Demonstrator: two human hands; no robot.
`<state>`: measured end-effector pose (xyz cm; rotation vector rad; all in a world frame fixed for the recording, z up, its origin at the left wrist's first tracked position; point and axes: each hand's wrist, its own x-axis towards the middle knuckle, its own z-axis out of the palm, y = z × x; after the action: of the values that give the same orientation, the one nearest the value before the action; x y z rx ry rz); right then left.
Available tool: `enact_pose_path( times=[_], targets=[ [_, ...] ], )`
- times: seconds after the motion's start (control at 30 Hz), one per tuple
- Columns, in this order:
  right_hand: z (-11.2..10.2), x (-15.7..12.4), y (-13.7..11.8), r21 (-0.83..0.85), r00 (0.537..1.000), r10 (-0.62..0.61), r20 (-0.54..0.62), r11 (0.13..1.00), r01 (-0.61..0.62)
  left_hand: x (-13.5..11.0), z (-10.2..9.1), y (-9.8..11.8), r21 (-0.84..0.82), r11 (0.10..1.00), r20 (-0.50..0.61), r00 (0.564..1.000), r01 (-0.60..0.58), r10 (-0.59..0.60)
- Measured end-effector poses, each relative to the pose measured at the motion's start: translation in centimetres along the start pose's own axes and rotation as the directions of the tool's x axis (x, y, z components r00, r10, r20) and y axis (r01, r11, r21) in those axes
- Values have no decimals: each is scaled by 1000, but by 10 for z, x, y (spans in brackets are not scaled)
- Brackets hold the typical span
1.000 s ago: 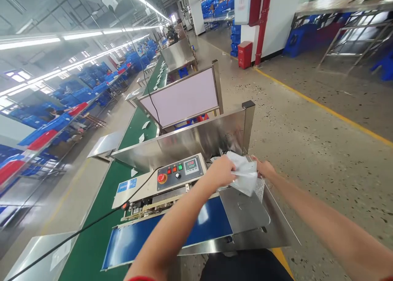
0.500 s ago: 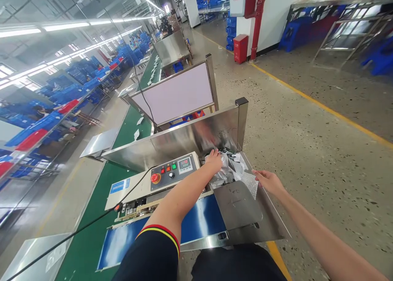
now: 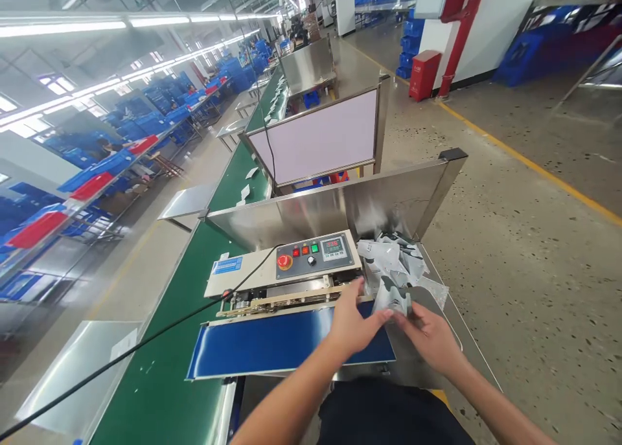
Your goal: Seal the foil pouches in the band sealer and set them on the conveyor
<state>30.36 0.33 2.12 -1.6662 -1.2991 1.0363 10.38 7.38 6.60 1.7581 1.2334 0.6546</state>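
Low in the middle of the frame, the left hand and the right hand meet on one clear packet, the fingers of each pinching an edge. The packet is held just above the right end of the blue belt. Just above it in the frame, more packets lie heaped on the steel desk, right of the control panel.

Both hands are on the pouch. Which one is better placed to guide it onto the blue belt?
Probably left. The left hand sits over the blue belt, pinching the pouch; the right hand holds it from over the steel tray.
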Motion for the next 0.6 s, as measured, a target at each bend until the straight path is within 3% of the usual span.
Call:
enact_pose_path(
  times=[0.1, 0.23, 0.37, 0.47, 0.53, 0.6],
  targets=[
    [18, -20, 1, 144, 998, 47, 52, 988, -54, -39, 27, -42, -330, 915, -1, 970, 231, -245],
    [29, -31, -3, 252, 994, 96, 53, 962, -107, -54, 48, -66, -541, 794, -20, 939, 279, -344],
    [32, -27, 3, 210, 987, 131, -92, 972, -109, -45, 41, -71, -538, 793, 60, 951, 287, -303],
    [25, -21, 15, 156, 985, 115, -128, 983, -95, -37, 41, -75, -521, 819, 62, 968, 239, -243],
    [18, -15, 25, 117, 974, 181, -137, 979, -165, -31, 47, -78, -495, 835, 28, 965, 239, -259],
    [12, -7, 33, 149, 939, 309, -153, 946, -287, -23, 57, -81, -510, 801, 4, 932, 314, -363]
  ],
)
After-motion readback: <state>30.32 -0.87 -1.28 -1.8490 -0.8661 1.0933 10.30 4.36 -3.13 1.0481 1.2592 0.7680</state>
